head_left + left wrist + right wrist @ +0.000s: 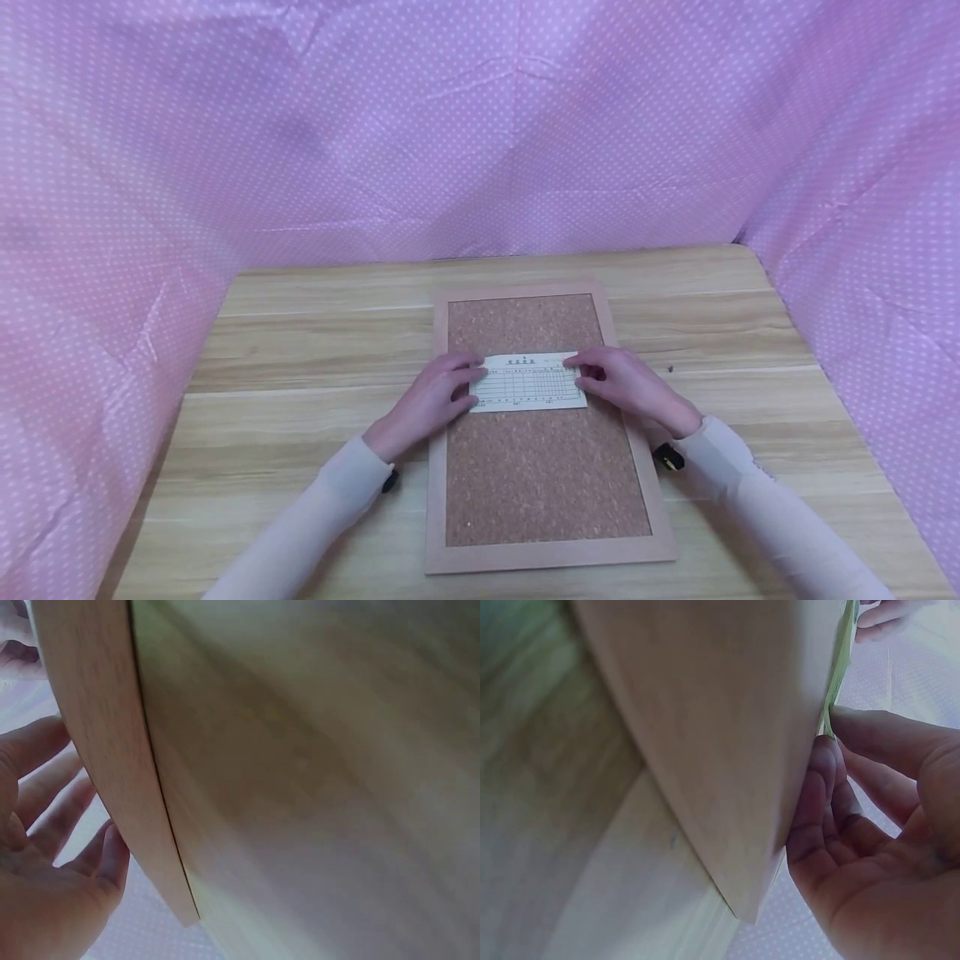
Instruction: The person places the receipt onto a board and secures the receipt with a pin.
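A white printed receipt form (pixel 528 385) with a ruled grid lies across the middle of a cork board (pixel 540 483) in a pale wooden frame. At the form's left end, my left hand (pixel 438 392) rests spread fingers on the edge, thumb nearest me. My right hand (pixel 626 382) pinches the form's right end between thumb and fingers. In the right wrist view, the form's greenish edge (pixel 840 675) lifts slightly between the fingertips. The left wrist view has the left hand (pixel 52 855) beside the frame (pixel 112 727), its fingers loosely extended; the form is hidden there.
The board lies on a light wood-grain table (pixel 300 358), its long side pointing away from me. Pink dotted cloth (pixel 480 150) hangs behind and at both sides. A small dark speck (pixel 671 368) is on the table right of the board. Black devices (pixel 669 457) sit under the wrists.
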The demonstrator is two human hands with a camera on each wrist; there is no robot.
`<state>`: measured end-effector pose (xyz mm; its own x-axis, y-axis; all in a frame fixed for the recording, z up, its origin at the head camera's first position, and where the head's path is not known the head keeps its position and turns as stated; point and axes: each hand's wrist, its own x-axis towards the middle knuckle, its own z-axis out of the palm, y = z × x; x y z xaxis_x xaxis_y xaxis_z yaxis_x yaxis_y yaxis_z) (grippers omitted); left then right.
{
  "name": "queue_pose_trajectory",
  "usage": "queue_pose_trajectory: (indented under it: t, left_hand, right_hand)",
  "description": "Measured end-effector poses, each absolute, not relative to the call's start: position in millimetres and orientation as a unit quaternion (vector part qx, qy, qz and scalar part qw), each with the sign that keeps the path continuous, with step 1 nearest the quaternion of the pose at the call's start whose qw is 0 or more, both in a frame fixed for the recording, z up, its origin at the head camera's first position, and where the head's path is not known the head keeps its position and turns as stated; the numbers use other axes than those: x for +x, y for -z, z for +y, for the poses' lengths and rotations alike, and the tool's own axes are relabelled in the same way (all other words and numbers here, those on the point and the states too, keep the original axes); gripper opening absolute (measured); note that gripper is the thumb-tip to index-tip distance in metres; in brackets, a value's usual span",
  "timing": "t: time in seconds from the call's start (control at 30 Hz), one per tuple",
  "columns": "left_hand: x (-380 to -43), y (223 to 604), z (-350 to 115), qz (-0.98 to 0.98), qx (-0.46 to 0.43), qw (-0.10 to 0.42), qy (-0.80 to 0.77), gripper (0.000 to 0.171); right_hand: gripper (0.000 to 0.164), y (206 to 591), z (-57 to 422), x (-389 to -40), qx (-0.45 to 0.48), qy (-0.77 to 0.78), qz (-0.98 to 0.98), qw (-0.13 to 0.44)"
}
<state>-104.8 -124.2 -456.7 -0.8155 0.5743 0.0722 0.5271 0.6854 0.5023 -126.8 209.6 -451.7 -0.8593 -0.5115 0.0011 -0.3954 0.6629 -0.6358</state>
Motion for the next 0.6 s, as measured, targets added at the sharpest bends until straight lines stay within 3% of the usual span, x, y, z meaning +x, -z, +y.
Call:
queue_pose_trajectory:
  t: [0.6]
  left_hand:
    - [-104.5, 458.9, -130.0, 0.917, 0.307, 0.075, -0.245, 0.045]
  right_hand:
    - [0.033, 452.3, 209.9, -125.4, -0.246, 0.319, 0.911, 0.091]
